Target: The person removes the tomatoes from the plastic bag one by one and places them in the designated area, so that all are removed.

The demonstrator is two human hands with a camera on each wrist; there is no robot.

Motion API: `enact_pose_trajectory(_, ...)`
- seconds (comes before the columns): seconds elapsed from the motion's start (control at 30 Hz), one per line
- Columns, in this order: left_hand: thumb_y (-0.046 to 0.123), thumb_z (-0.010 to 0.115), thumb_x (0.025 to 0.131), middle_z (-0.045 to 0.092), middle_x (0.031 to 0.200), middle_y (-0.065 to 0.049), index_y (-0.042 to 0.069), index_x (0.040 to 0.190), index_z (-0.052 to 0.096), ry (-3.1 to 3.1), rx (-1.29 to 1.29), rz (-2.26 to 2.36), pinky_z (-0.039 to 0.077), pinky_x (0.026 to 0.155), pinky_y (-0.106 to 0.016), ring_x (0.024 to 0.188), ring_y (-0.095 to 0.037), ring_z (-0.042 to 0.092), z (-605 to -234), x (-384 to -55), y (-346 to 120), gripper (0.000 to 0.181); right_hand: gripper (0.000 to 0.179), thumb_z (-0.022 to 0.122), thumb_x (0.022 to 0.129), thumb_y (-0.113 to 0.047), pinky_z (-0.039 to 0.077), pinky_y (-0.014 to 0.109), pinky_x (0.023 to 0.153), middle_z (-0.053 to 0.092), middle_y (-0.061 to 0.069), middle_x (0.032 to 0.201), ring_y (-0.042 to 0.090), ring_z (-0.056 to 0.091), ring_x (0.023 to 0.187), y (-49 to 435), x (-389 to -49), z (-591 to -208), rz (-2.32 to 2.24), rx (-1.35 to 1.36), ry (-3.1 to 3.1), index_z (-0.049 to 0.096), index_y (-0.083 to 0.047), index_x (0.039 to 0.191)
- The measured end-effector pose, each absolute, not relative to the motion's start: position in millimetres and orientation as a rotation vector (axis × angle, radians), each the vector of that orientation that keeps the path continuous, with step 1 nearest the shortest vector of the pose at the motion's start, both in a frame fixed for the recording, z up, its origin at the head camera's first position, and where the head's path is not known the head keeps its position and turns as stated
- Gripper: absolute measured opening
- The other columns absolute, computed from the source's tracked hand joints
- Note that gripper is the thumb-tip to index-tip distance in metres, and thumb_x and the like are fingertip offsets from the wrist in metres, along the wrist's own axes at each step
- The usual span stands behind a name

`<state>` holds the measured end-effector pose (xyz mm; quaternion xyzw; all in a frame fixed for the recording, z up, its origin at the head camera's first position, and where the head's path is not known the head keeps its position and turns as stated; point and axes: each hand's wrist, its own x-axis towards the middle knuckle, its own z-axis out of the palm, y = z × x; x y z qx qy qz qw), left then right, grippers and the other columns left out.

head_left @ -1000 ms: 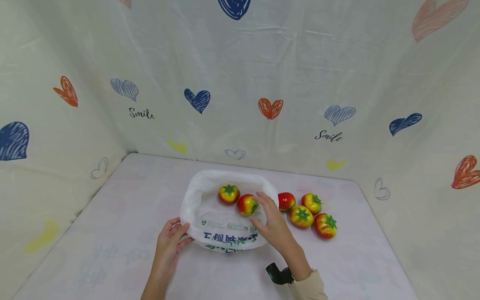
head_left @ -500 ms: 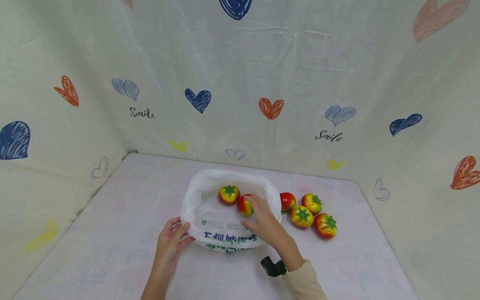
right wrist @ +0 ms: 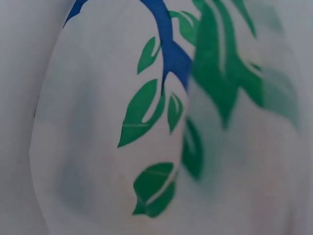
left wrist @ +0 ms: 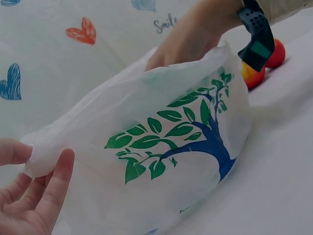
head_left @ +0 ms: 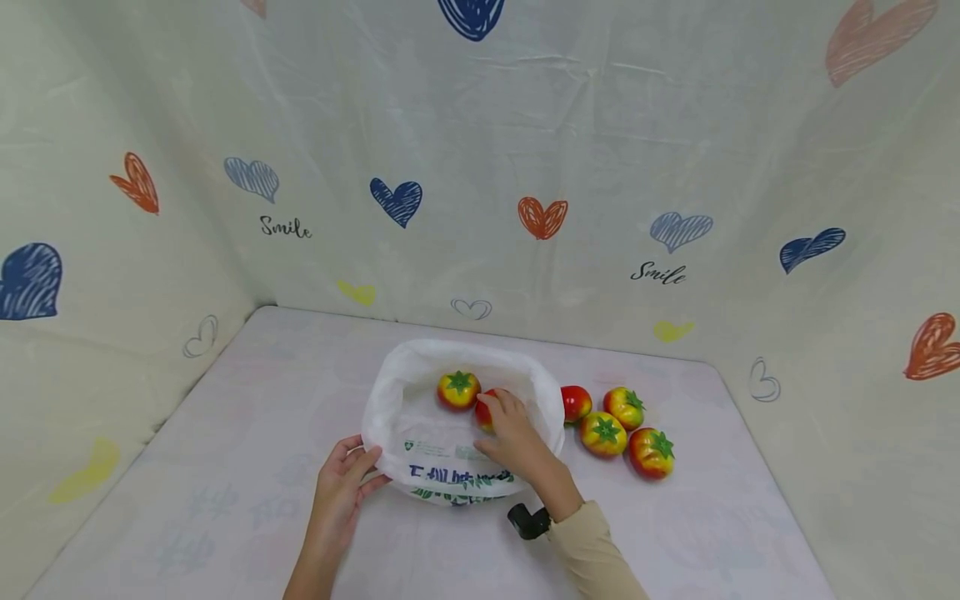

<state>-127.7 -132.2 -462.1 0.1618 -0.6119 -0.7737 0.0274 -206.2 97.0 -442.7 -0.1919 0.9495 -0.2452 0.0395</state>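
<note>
My left hand pinches the left rim of a white plastic bag; in the left wrist view its thumb and fingers hold the bag's edge. The bag stands with its mouth wide and has a printed green-and-blue tree on its side. Inside sit two red-yellow tomatoes with green tops, a left tomato and a right tomato. My right hand is in the bag, fingers spread and bent over the right tomato, partly hiding it. The right wrist view shows only the bag's printed side.
Several more tomatoes lie on the table right of the bag, among them a front one and one by the bag's rim. A black camera mount sits on the right wrist. Heart-printed curtains enclose the table.
My right hand has moved left and deeper into the bag, over the right tomato, covering more of it. The left hand, the bag and the tomatoes stay nearly as they were.
</note>
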Motion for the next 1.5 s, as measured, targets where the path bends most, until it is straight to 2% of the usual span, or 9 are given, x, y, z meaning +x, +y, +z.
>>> enact_pose_trajectory(0.13,0.018,0.060,0.087,0.059,0.091,0.007,0.005,0.119,0.039,-1.900,0.561,-2.405,0.055,0.072,-0.025,0.081,-0.008,0.060,-458.0,-127.9,-131.7,0.040,0.065,0.069,0.080,-0.021,0.033,0.050,0.105,0.027,0.015,0.145,0.032,0.025,0.132,92.7,-210.6,-446.0,-0.698,-0.584,2.959,0.036,-0.012,0.135)
enact_pose_trajectory(0.2,0.016,0.058,0.088,0.059,0.093,0.006,0.006,0.118,0.041,-1.880,0.501,-2.408,0.056,0.072,-0.026,0.081,-0.008,0.061,-466.4,-130.0,-133.8,0.035,0.062,0.069,0.079,-0.019,0.034,0.050,0.104,0.029,0.015,0.143,0.033,0.028,0.130,90.9,-212.9,-447.9,-0.660,-0.590,2.999,0.039,-0.010,0.133)
enact_pose_trajectory(0.33,0.023,0.062,0.086,0.060,0.096,0.003,0.007,0.116,0.043,-1.855,0.400,-2.390,0.056,0.070,-0.027,0.081,-0.009,0.061,-481.3,-133.1,-136.4,0.039,0.053,0.068,0.080,-0.017,0.040,0.044,0.101,0.038,0.013,0.134,0.030,0.037,0.119,87.6,-219.1,-451.6,-0.550,-0.597,3.088,0.044,-0.008,0.127)
enact_pose_trajectory(0.47,0.026,0.064,0.084,0.060,0.097,0.000,0.006,0.117,0.044,-1.837,0.375,-2.393,0.057,0.069,-0.028,0.081,-0.011,0.062,-490.6,-136.1,-138.4,0.043,0.048,0.067,0.081,-0.018,0.043,0.040,0.098,0.043,0.013,0.127,0.028,0.039,0.110,84.6,-224.5,-451.3,-0.481,-0.556,3.113,0.048,-0.007,0.124)
enact_pose_trajectory(0.63,0.026,0.064,0.084,0.060,0.099,0.000,0.009,0.116,0.044,-1.830,0.350,-2.404,0.057,0.069,-0.029,0.082,-0.011,0.063,-502.9,-140.1,-141.9,0.041,0.046,0.067,0.081,-0.016,0.044,0.038,0.093,0.045,0.013,0.126,0.029,0.040,0.106,81.6,-229.1,-447.9,-0.466,-0.494,3.071,0.051,-0.008,0.123)
enact_pose_trajectory(0.87,0.029,0.066,0.082,0.060,0.098,0.000,0.009,0.116,0.045,-1.828,0.375,-2.394,0.056,0.069,-0.028,0.082,-0.012,0.062,-500.1,-139.3,-140.1,0.044,0.045,0.067,0.080,-0.015,0.044,0.038,0.093,0.046,0.010,0.127,0.028,0.040,0.107,80.1,-230.5,-442.5,-0.484,-0.450,3.001,0.053,-0.011,0.122)
enact_pose_trajectory(1.1,0.022,0.062,0.086,0.061,0.097,-0.002,0.008,0.114,0.046,-1.760,0.284,-2.432,0.057,0.067,-0.029,0.081,-0.013,0.062,-505.9,-139.2,-141.9,0.036,0.054,0.072,0.076,-0.023,0.045,0.040,0.093,0.049,0.011,0.124,0.028,0.042,0.105,82.1,-229.5,-439.2,-0.510,-0.427,2.956,0.051,-0.011,0.125)
enact_pose_trajectory(1.3,0.026,0.064,0.084,0.060,0.096,0.001,0.007,0.115,0.044,-1.795,0.341,-2.420,0.056,0.068,-0.027,0.081,-0.011,0.061,-489.8,-133.8,-138.1,0.041,0.068,0.074,0.070,-0.041,0.048,0.042,0.087,0.052,0.012,0.118,0.026,0.047,0.097,85.5,-221.9,-452.5,-0.560,-0.403,2.814,0.048,-0.013,0.127)
enact_pose_trajectory(1.5,0.028,0.066,0.082,0.061,0.097,0.000,0.008,0.115,0.045,-1.814,0.369,-2.405,0.057,0.069,-0.028,0.081,-0.012,0.061,-494.3,-135.7,-139.5,0.044,0.069,0.074,0.068,-0.046,0.049,0.041,0.082,0.051,0.012,0.114,0.026,0.046,0.093,85.3,-215.7,-462.9,-0.520,-0.435,2.825,0.048,-0.016,0.124)
